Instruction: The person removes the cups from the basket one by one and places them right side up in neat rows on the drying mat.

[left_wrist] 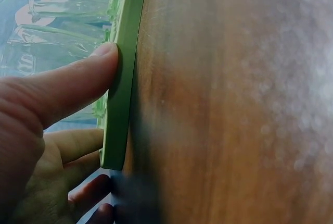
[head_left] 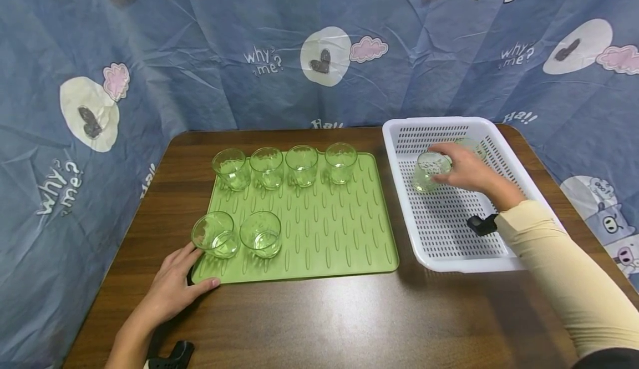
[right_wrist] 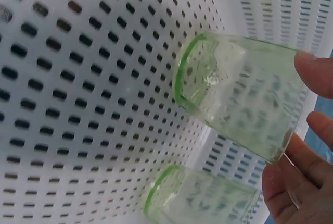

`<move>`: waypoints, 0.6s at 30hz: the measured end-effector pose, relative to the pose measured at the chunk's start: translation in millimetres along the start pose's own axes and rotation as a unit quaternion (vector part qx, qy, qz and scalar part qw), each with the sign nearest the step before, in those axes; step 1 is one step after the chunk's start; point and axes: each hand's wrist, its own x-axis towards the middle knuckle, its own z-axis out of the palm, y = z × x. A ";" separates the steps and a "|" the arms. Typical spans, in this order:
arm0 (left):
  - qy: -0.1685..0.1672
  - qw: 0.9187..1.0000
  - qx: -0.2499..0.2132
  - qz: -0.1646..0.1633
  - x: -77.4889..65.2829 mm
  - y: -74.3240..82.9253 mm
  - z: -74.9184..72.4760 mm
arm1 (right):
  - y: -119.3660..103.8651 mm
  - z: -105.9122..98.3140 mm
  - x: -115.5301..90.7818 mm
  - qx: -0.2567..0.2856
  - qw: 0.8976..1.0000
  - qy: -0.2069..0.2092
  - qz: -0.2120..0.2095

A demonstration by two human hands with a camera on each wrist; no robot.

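A green ribbed mat (head_left: pixel 324 230) lies on the wooden table with several clear green glasses on it. My left hand (head_left: pixel 177 283) holds the mat's near left corner, thumb pressed on its edge (left_wrist: pixel 122 78), right beside the nearest glass (head_left: pixel 216 234). A white perforated basket (head_left: pixel 451 230) stands to the right. Inside it my right hand (head_left: pixel 461 169) grips a glass (head_left: pixel 429 170) by its rim, fingertips (right_wrist: pixel 315 73) curled round the glass (right_wrist: pixel 234 94). A second glass (right_wrist: pixel 203 198) stands in the basket behind the hand (head_left: pixel 474 146).
Wooden table (head_left: pixel 319 319) with bare surface in front of the mat and basket. A blue printed cloth (head_left: pixel 279 41) hangs behind and on both sides. A black wrist strap (head_left: pixel 481 223) shows on my right sleeve.
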 end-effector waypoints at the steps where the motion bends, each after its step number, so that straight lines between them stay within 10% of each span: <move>1: 0.000 1.000 0.000 0.000 0.0 0.1 -0.2 | -0.8 1.0 0.7 0.004 1.000 0.001 0.000; 18: 0.006 1.000 -0.003 0.005 0.1 0.5 0.7 | 14.3 11.5 3.2 0.184 0.977 -0.079 0.078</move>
